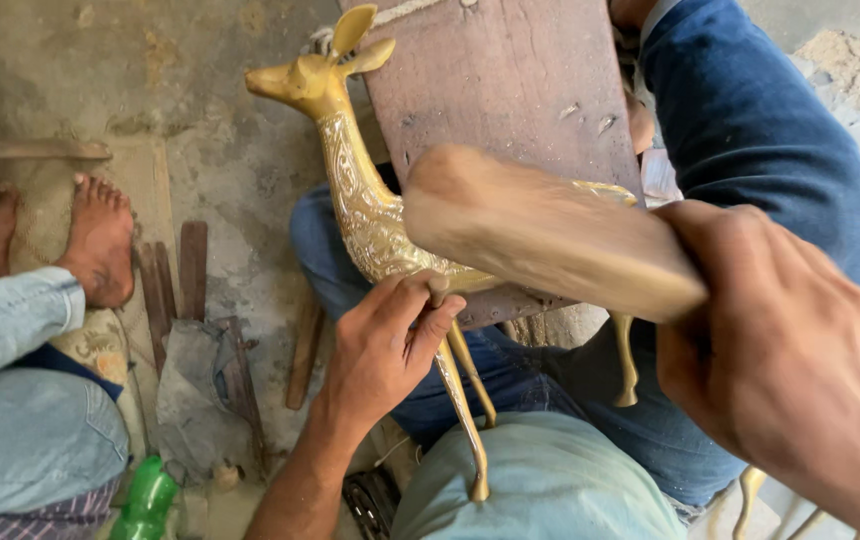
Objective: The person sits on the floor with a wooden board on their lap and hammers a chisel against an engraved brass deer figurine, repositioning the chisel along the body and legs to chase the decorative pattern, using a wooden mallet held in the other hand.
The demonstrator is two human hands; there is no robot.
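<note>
The fingers of the left hand [385,345] are curled shut around the upper front leg of a brass deer figurine [370,215], thumb and forefinger pinching a short punch-like tool against the metal, though the grip hides most of it and it may be only part of the leg. The right hand [785,365], close to the camera and blurred, is closed tightly round the handle end of a thick wooden mallet [540,230], whose head hangs just above the deer's back. The deer lies across the near edge of a dark wooden board [510,80] propped on the person's lap, its head and ears past the board's far left corner, its slender legs hanging down over blue jeans [750,120]. The neck and chest already carry dense engraved patterning that shines pale against the yellow brass; the head, ears and legs look plain, so the decoration seems partly done, with the hidden body undecided. At the left edge of the view another person sits barefoot [100,240] on the concrete floor in light jeans, beside scraps of wood [193,270] and a green plastic bottle [145,500].
</note>
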